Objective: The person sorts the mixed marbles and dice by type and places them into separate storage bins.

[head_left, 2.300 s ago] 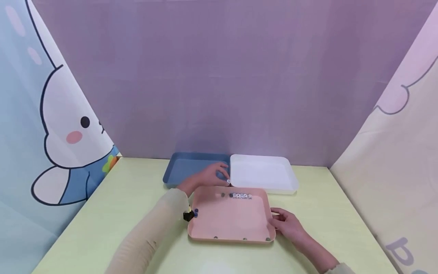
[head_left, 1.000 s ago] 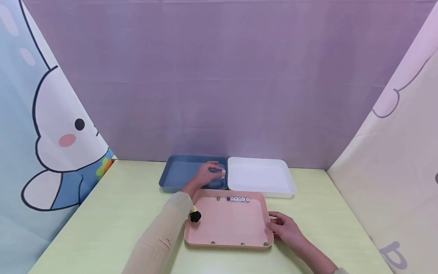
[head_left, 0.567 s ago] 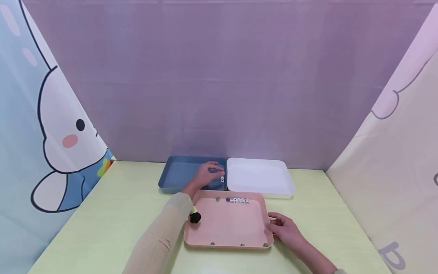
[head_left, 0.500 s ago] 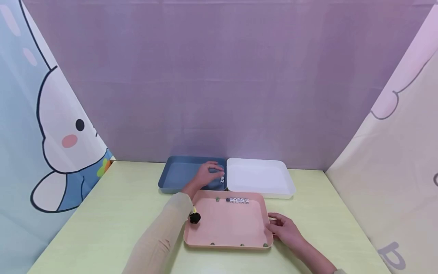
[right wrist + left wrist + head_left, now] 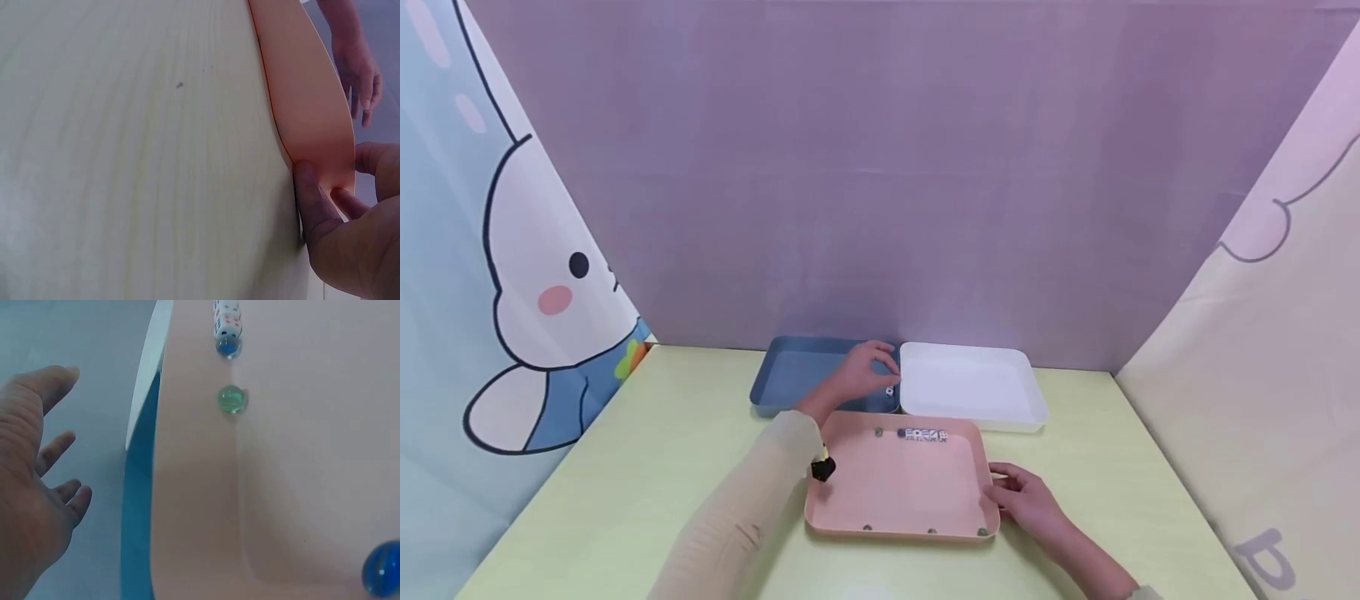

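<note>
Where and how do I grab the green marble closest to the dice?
I'd pinch the green marble by its left and right sides, from above. It's round, so it could roll; the far wall of the pink tray is close behind it, and a gap separates it from the nearest blue marble.

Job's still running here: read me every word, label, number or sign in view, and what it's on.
"p"-like letter, tilted, on the right-hand curtain; exact letter uncertain.
Row of dice in the pink tray: pips, too small to count surely.
Die in the blue tray: likewise.
No other readable text.
</note>
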{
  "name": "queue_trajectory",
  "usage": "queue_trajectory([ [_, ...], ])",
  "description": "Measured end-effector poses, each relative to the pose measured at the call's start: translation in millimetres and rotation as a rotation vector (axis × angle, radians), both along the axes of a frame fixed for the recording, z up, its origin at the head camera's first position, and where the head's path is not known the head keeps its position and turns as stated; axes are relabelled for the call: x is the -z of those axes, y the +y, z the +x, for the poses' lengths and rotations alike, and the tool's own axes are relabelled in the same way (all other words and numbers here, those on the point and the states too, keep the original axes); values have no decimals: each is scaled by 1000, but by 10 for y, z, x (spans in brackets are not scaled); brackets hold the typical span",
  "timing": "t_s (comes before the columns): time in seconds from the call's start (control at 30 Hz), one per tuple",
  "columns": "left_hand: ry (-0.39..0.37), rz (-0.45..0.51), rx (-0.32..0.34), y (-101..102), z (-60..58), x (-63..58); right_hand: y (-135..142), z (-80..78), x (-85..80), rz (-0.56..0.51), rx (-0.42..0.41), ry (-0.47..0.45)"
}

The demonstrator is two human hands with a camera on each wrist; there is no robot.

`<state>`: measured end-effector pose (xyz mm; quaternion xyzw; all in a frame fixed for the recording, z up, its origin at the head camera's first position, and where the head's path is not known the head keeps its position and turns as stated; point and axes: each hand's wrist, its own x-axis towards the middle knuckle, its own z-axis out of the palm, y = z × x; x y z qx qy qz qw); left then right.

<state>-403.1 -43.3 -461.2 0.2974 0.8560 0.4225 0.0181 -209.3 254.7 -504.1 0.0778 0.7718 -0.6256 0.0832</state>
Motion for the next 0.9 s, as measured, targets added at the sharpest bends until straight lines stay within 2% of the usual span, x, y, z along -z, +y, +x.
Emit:
queue_trajectory([
  [0.1, -16, -29, 51, 62, 61, -75, 17, -11, -9, -2, 2, 6],
  [0.2, -7, -88, 104, 141, 143, -100, 35, -19, -13, 1, 7, 4],
  [0.5, 189, -388, 195, 385, 366, -107, 55, -28, 2, -2, 23, -6],
  [0.63, 264, -518, 180, 431, 411, -78, 34, -26, 29, -1, 36, -6],
  [0.8, 323, -631, 115, 458, 460, -25, 25, -43, 29, 1, 35, -5],
  [0.9, 370, -680, 100, 480, 481, 2, 26, -63, 18, 11, 36, 0],
])
